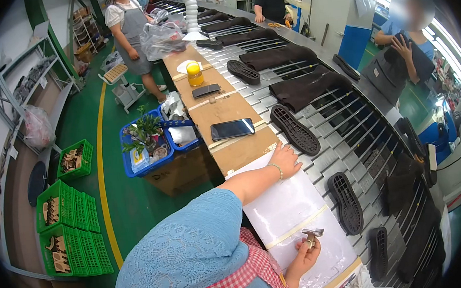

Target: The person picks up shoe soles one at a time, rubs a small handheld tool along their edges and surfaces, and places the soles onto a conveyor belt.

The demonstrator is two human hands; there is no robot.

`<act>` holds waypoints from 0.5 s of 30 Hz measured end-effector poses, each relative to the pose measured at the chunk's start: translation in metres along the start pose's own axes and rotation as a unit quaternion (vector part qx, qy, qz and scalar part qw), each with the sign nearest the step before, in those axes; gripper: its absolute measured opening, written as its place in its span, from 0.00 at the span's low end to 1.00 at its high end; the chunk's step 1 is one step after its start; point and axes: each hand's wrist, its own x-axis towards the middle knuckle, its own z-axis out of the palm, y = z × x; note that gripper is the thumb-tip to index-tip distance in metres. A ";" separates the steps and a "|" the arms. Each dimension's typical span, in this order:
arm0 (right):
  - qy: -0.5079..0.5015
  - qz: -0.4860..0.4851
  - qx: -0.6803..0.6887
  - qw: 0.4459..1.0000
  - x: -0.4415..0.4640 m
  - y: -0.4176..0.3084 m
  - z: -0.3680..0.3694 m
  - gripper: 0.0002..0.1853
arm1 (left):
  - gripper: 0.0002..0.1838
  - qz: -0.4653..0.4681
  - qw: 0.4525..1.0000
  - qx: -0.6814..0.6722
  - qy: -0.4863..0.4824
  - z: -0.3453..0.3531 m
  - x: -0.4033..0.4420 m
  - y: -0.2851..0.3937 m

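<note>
My left hand (285, 162) lies flat with its fingers spread at the upper end of the white sheet-covered board (279, 208). A dark ridged shoe sole (295, 130) lies just beyond its fingertips, on the conveyor. Closer to my body, my right hand (303, 260) is closed around a small T-shaped metal piece (312, 235), held above the lower part of the board. What kind of piece it is, I cannot make out. Another shoe sole (346, 202) rests on the conveyor to the right of the board.
The slatted metal conveyor (326, 161) carries dark boot uppers (310, 86) and several soles. A phone (232, 129) and a yellow-lidded jar (194, 73) sit on the cardboard-topped ledge. Blue bins (145, 171) and green crates (68, 249) stand left. Other people stand around the line.
</note>
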 end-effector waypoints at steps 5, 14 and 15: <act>-0.001 -0.007 0.005 1.000 0.000 0.000 0.004 0.22 | 0.22 0.002 1.000 0.002 0.003 0.002 0.001 -0.004; -0.010 -0.009 0.005 1.000 0.000 0.000 0.005 0.22 | 0.22 -0.003 1.000 0.000 -0.004 -0.002 0.001 -0.005; -0.010 -0.009 0.008 1.000 0.001 0.000 0.006 0.22 | 0.22 -0.004 1.000 0.000 -0.007 -0.003 0.001 -0.006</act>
